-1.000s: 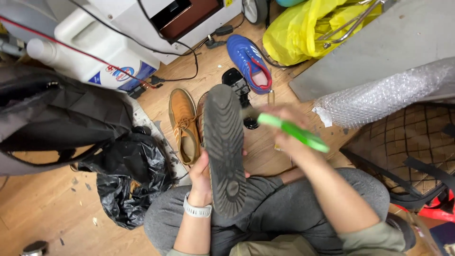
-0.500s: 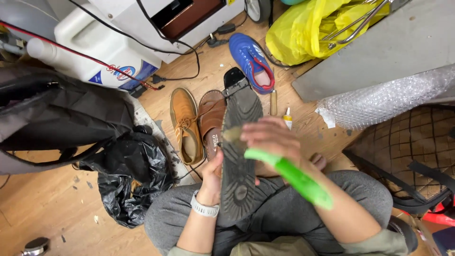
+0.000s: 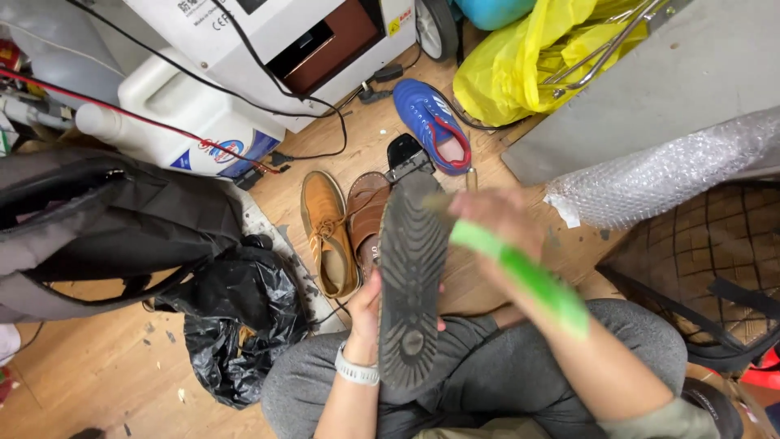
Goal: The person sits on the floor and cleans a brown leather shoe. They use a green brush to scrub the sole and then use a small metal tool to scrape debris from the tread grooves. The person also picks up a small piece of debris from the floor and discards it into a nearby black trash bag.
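I sit on a wooden floor with a shoe (image 3: 410,284) held sole-up over my lap; its dark grey tread faces the camera. My left hand (image 3: 367,307), a white watch on its wrist, grips the shoe from the left side, underneath. My right hand (image 3: 497,221), blurred by motion, holds a green-handled brush (image 3: 520,272) whose head lies at the top right of the sole. Beside the held shoe, a tan lace-up shoe (image 3: 326,232) and a brown shoe (image 3: 366,213) lie on the floor.
A blue trainer (image 3: 431,123) lies further off by a yellow plastic bag (image 3: 520,65). A black bin bag (image 3: 236,321) and a dark bag (image 3: 106,236) sit to the left, a white machine (image 3: 268,41) and jug (image 3: 175,122) behind. Bubble wrap (image 3: 666,175) lies at right.
My right hand with the green brush has swept from right of the sole in toward me, then back up to the sole's top. The shoe has tilted slightly.
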